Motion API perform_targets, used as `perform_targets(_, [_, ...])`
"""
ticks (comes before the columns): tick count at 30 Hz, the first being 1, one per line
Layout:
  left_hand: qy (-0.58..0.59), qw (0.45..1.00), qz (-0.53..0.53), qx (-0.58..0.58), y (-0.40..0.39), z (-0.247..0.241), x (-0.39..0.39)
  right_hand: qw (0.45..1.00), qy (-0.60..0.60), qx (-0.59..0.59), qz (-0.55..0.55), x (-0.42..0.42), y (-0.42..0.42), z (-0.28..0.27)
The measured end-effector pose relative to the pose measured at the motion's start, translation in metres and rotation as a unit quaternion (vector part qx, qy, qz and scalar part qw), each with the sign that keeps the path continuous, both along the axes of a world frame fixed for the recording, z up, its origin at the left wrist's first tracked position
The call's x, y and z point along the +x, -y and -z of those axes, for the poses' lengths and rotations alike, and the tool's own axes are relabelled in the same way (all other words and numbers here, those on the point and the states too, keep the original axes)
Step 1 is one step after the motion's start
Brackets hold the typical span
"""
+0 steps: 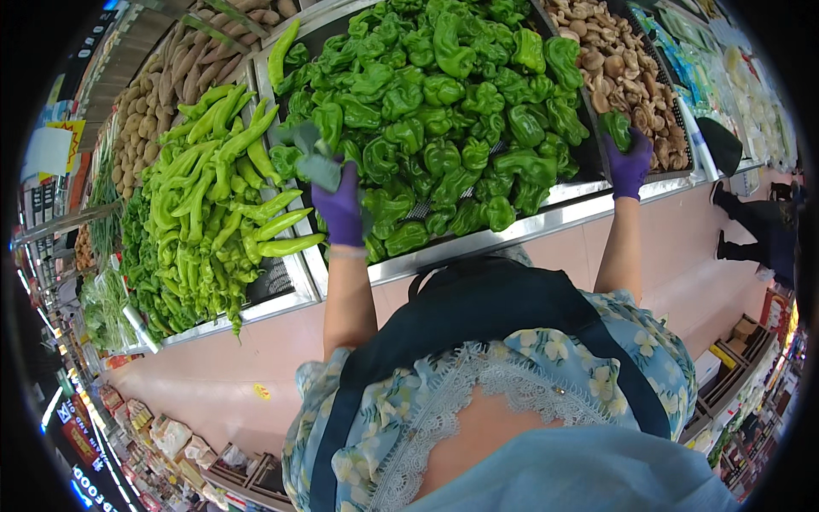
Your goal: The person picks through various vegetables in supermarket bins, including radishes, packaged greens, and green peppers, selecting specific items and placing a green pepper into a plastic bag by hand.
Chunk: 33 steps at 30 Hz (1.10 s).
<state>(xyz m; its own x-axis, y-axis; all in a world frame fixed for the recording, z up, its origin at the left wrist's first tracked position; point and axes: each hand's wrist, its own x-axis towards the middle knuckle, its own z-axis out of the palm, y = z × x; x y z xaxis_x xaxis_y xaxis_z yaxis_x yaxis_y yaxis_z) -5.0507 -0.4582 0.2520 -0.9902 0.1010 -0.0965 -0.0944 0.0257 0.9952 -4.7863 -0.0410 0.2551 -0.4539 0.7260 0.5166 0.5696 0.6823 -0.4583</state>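
Note:
My left hand (338, 208), in a purple glove, is over the left edge of a heap of wrinkled green peppers (441, 89). A blurred grey-green item (318, 168), perhaps a cloth, lies at its fingertips; whether the fingers grip it is unclear. My right hand (627, 168), gloved in purple too, holds one dark green pepper (616, 130) at the border between the pepper bin and the brown mushrooms (614, 67). Long light-green peppers (205, 173) are piled in the bin on the left, several with their tips near my left wrist.
A metal rim (480, 240) edges the stand in front of my body. Potatoes (137, 121) and sweet potatoes (205, 54) lie at the upper left. White rolls stand at the rim (139, 328) and beside the mushrooms (697, 137). A person in dark clothing (758, 230) is at the far right.

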Motion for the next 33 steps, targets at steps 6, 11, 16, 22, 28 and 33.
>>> perform_targets(6, [-0.149, 0.981, 0.048, -0.115, -0.073, 0.002, -0.025, 0.991, 0.116, -0.007, 0.063, 0.033, -0.018, 0.036])
perform_targets(11, [-0.178, 0.946, 0.146, -0.227, -0.118, -0.002, -0.059, 0.988, 0.099, 0.1, 0.062, -0.01, -0.001, -0.024])
perform_targets(16, [-0.176, 0.913, 0.165, -0.33, -0.135, -0.008, -0.081, 0.964, -0.01, -0.017, -0.266, -0.125, 0.036, -0.028])
perform_targets(22, [-0.262, 0.828, 0.163, -0.468, -0.144, 0.004, -0.078, 0.961, 0.094, 0.005, -0.259, -0.246, 0.078, 0.0])
perform_targets(28, [-0.222, 0.814, 0.15, -0.515, -0.144, -0.001, -0.041, 0.955, 0.243, 0.029, -0.164, -0.275, 0.105, -0.006])
perform_targets(33, [-0.203, 0.835, 0.166, -0.484, -0.143, 0.0, -0.031, 0.963, 0.097, -0.099, -0.232, -0.251, 0.078, -0.006])
